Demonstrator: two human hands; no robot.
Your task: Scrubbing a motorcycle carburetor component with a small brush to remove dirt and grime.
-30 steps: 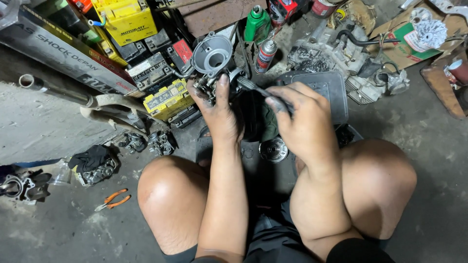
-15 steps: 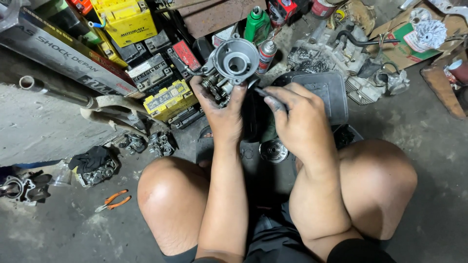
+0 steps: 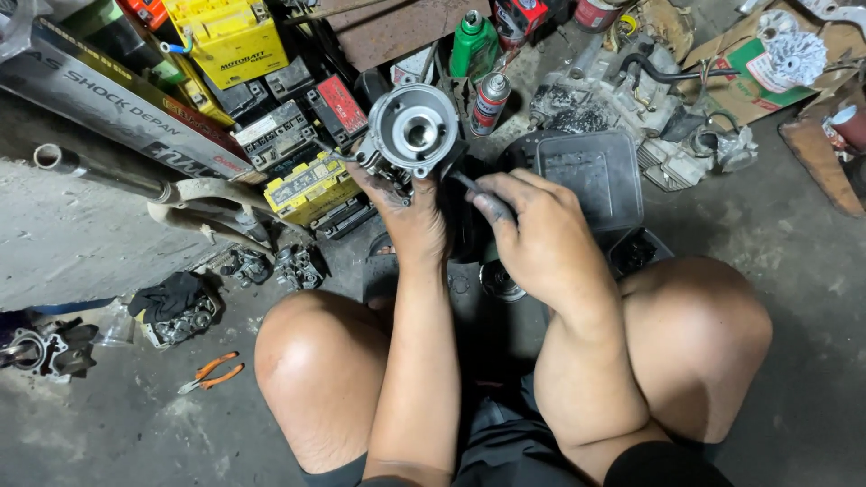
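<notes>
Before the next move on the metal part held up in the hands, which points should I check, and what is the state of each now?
1. Left hand has firm grip on the round metal part: ok.
2. Round opening of the part faces the camera, unobstructed: ok.
3. Right hand holds a thin dark tool beside the part: ok.
4. Tool tip seated on the part: cannot tell.
5. Orange pliers close to hand: not ok, on the floor past the left knee.
</notes>
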